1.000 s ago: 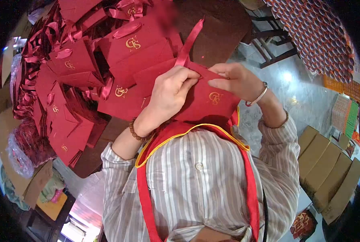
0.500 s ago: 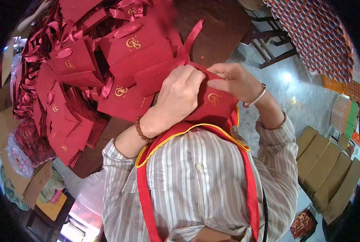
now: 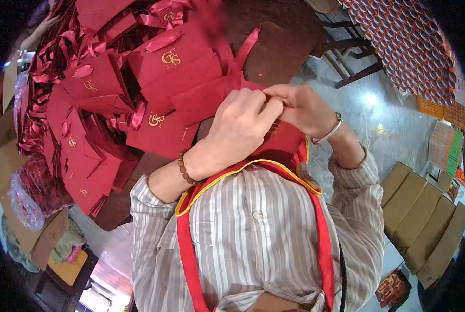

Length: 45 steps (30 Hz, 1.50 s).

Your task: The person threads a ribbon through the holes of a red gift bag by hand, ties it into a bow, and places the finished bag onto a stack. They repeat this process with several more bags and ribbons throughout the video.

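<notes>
In front of my chest is a dark red paper bag with a gold monogram, mostly covered by my hands. My left hand, with a brown bead bracelet at the wrist, has its fingers closed at the bag's top edge. Meeting it there, my right hand pinches the same edge with thumb and finger; a light bangle circles that wrist. What lies between the fingertips is hidden. A red ribbon sticks up just beyond my left hand, beside more red bags.
Several red bags with ribbons are heaped over the brown table on the left. Another person's hand shows at the far upper left. Rows of small round items stand upper right, above folded cardboard.
My left hand has shifted right along the bag's top edge, over to my right hand's fingertips. It now covers much of the gold monogram.
</notes>
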Each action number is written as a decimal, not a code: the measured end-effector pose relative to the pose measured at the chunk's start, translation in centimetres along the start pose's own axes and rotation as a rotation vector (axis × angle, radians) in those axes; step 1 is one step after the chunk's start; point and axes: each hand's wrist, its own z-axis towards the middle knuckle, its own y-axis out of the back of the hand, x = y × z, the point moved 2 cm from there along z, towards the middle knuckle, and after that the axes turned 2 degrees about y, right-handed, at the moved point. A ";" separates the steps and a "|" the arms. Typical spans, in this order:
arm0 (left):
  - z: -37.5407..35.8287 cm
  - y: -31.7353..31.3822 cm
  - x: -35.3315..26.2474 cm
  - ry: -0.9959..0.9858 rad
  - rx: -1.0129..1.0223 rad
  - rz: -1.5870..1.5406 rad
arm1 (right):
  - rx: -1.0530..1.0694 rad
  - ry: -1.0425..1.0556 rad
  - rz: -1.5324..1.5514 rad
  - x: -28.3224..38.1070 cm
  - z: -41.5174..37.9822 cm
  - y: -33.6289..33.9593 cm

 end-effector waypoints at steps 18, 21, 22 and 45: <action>-0.1 0.1 0.1 -0.069 0.026 0.030 | -0.026 0.080 -0.151 1.3 0.2 -0.1; -0.1 0.2 0.8 0.067 0.034 -0.206 | 0.013 0.064 -0.128 1.7 0.3 0.1; 0.1 0.5 1.0 0.067 0.035 -0.206 | 0.069 0.023 -0.074 1.9 0.3 0.1; 0.1 -0.5 2.7 0.076 -0.027 -0.152 | 0.096 -0.123 0.022 0.6 0.1 0.9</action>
